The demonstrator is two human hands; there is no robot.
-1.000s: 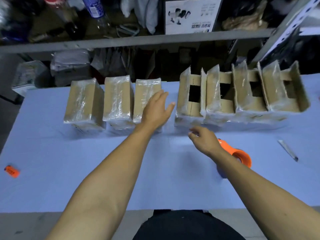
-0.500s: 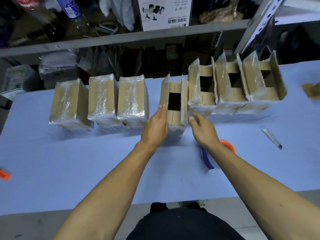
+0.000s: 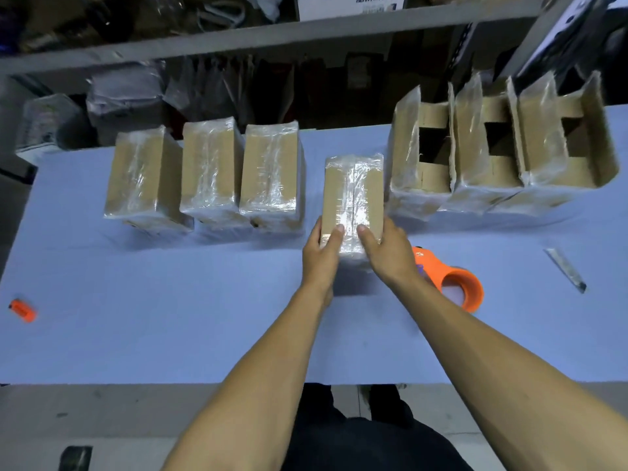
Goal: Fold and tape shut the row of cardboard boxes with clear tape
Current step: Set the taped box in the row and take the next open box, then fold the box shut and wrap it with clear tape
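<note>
Boxes stood in a row along the far side of the blue tabletop (image 3: 170,317) in the head view. Three closed boxes (image 3: 209,171), wrapped in shiny clear tape, sat side by side at the left, touching or nearly touching one another. Three open boxes (image 3: 489,147) stood packed together at the right, their flaps upright and their dark insides showing.

Between the two groups, pulled nearer the person, was a single middle box (image 3: 351,195) with its top flaps folded flat and meeting along a centre seam under glossy film. The left hand (image 3: 321,254) clasped its near left corner, thumb pressed on the top face and fingers down the side. The right hand (image 3: 387,251) did likewise on the near right corner, thumb on top beside the seam. Both hands were closed around the box, holding the flaps down.

An orange tape dispenser (image 3: 455,283) lay on the tabletop just right of the right wrist, partly hidden by the forearm. A slim knife (image 3: 565,270) lay farther right, well apart from the boxes. A small orange object (image 3: 23,310) rested near the tabletop's left edge. A cluttered shelf (image 3: 238,39) ran behind the row.
</note>
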